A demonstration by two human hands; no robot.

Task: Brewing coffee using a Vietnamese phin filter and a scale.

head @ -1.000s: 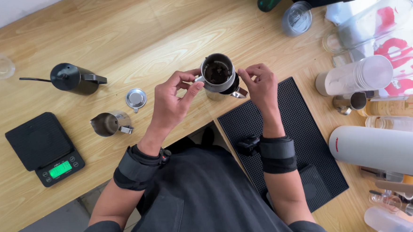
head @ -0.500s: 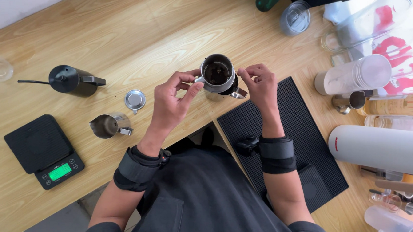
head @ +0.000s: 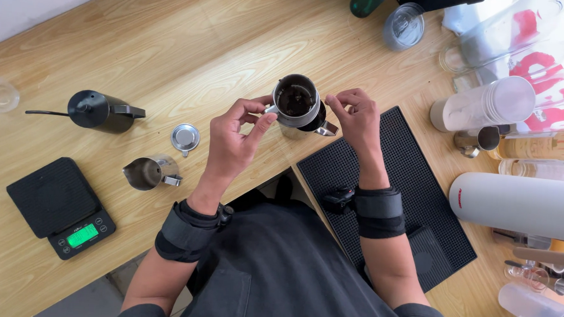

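Overhead view of a light wooden table (head: 140, 35) filling most of the frame, w/ a person in a dark apron at bottom center, both forearms in black wrist bands reaching up. A black ribbed bar mat (head: 416, 185) lies right of center, running toward lower right. A big white cylinder (head: 517, 204) lies on its side at right edge, above a clear plastic jug (head: 534, 313) in the lower right corner. A black digital scale (head: 61, 206) w/ green display sits lower left. A black gooseneck kettle (head: 98, 111) stands at left, spout pointing left. A small steel milk pitcher (head: 149, 172) sits between scale and hands; a round metal lid (head: 185, 138) lies just above it. At center, held above the table edge, is a small steel cup (head: 297, 106) w/ dark residue inside, tilted so its mouth faces the camera. Left hand (head: 231, 143) pinches the cup's left rim between thumb & fingertips. Right hand (head: 355, 117) has fingers curled, tips touching the cup's right side. Clear cups & bottles crowd the upper right, too jumbled to sort out.
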